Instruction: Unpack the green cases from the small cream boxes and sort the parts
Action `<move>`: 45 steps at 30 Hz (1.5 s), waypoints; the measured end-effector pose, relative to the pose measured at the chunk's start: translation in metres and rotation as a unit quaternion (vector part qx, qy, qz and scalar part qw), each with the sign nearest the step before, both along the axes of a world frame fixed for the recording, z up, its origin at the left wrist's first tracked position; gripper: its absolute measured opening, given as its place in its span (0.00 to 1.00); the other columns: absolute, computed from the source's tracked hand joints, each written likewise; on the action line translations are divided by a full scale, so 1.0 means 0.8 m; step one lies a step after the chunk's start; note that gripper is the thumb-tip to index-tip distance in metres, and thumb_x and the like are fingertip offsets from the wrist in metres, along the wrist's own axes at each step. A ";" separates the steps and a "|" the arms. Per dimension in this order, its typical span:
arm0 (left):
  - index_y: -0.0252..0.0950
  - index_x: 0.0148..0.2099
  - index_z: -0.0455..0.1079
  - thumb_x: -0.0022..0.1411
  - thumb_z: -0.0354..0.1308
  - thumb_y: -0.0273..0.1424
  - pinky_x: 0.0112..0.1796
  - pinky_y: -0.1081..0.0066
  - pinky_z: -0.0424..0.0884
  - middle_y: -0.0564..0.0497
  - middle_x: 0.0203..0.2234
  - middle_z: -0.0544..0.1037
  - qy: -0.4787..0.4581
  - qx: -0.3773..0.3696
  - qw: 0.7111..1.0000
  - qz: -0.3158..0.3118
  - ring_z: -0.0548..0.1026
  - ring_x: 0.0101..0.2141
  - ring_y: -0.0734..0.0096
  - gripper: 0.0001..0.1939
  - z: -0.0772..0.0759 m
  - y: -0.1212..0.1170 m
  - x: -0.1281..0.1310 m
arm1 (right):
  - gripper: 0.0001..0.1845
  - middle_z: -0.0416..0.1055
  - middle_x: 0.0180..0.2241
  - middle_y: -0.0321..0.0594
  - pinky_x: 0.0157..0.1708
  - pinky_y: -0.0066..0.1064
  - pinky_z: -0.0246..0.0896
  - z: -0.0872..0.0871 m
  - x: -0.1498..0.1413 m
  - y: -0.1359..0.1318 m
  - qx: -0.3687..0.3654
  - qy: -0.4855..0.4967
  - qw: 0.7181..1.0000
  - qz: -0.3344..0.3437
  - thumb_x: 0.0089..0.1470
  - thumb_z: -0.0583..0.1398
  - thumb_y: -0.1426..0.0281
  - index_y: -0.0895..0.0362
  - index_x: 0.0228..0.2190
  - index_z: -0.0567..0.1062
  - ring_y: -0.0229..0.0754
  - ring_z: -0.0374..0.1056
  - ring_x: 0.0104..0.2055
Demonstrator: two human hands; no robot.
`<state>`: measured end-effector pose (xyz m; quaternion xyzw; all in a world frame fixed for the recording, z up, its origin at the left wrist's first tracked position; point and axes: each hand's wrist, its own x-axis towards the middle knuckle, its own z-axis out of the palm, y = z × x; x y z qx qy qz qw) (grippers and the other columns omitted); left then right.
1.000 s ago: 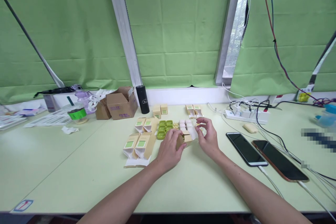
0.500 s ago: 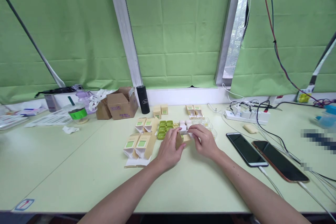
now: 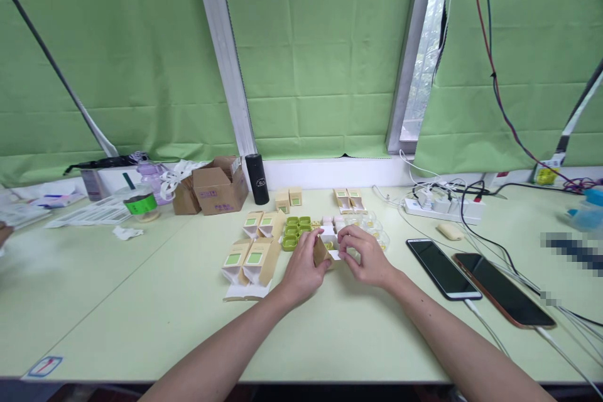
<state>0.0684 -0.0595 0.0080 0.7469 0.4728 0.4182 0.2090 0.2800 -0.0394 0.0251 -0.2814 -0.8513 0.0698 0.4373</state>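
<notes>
A small kraft cardboard box (image 3: 323, 252) with white insides stands between my hands, its top flaps up. My left hand (image 3: 304, 264) is closed round its left side, fingers behind and thumb in front. At the box's right, the fingers of my right hand (image 3: 365, 254) are pinched together at a white flap. Left of the box sit several green square cups (image 3: 291, 232). Clear plastic covers (image 3: 379, 235) with yellow bits lie beyond my right hand. Small pale pink pieces (image 3: 338, 221) show behind the box. Flattened boxes (image 3: 254, 257) with green labels lie to the left.
Two small closed boxes (image 3: 294, 196) and more flat ones (image 3: 349, 201) sit farther back. A black bottle (image 3: 257, 179) and a brown carton (image 3: 219, 187) stand by the wall. Phones (image 3: 443, 268) with cables lie right, near a power strip (image 3: 443, 207). Another person's hand (image 3: 4, 232) shows far left.
The box's flap has opened out toward my right hand, showing its white side. My right fingers have moved slightly down. Another person's hand has come in at the left edge.
</notes>
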 end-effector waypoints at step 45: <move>0.46 0.68 0.57 0.60 0.58 0.22 0.50 0.54 0.75 0.43 0.56 0.69 0.145 0.151 0.976 0.054 0.72 0.56 0.52 0.35 0.013 -0.009 -0.003 | 0.14 0.77 0.41 0.45 0.39 0.37 0.73 -0.018 -0.026 0.007 -0.209 0.278 0.937 -0.029 0.60 0.62 0.58 0.54 0.29 0.75 0.46 0.74 0.40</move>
